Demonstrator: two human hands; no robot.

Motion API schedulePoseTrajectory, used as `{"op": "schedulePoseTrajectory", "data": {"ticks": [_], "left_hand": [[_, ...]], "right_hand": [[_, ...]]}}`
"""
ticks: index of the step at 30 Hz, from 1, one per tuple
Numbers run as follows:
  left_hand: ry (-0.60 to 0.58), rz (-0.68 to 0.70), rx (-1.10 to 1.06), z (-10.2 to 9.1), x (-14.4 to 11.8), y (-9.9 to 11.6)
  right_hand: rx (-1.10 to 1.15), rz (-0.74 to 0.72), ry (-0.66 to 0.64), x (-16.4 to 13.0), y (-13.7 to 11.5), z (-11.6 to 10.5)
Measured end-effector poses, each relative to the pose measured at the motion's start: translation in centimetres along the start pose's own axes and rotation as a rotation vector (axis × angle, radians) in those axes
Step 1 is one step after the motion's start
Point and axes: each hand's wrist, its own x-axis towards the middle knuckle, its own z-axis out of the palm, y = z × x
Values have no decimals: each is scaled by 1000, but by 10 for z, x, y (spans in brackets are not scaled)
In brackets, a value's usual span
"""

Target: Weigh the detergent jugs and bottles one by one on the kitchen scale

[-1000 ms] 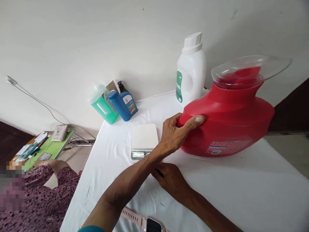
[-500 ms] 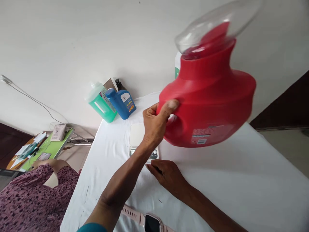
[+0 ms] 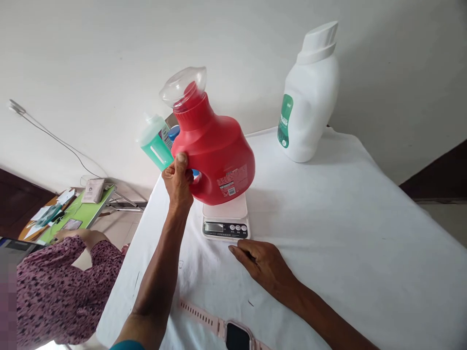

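My left hand [image 3: 179, 187] grips the handle of a red plastic jug [image 3: 222, 150], held tilted in the air with its clear cap on. Under the jug stands a white kitchen scale [image 3: 226, 228], its platform partly covered; I cannot tell whether the jug touches it. Close to the scale's front edge my right hand [image 3: 264, 265] rests on the white cloth, fingers curled; whether anything is in them is hidden.
A white bottle with a green label [image 3: 310, 102] stands at the back right. Behind the jug are a green liquid bottle [image 3: 156, 146] and a partly hidden blue one. A pink-strapped smartwatch [image 3: 237, 335] lies in front. At left, a person in patterned clothing [image 3: 73, 287] sits near a green table [image 3: 85, 214].
My left hand has carried the red jug left and away from me, over the scale. The white bottle has come into full view. My right hand stays near the scale's front.
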Motion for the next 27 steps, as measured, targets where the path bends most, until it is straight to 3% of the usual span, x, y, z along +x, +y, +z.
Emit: {"op": "schedulePoseTrajectory", "data": {"ticks": [8,19,24,27], "left_hand": [[-28,-19,25,-24,-2,-12],[-26,-83,43,-26,-2,-21],[-83,-154,34,-32,0,-18],[-126,-113,87,-37,3,-14]], "right_hand": [[12,25,-14,1,0,-1],[10,34,-17,1,-5,-4],[-4,15,-2,1,-3,-2],[-12,7,-4,1,-3,-2]]}}
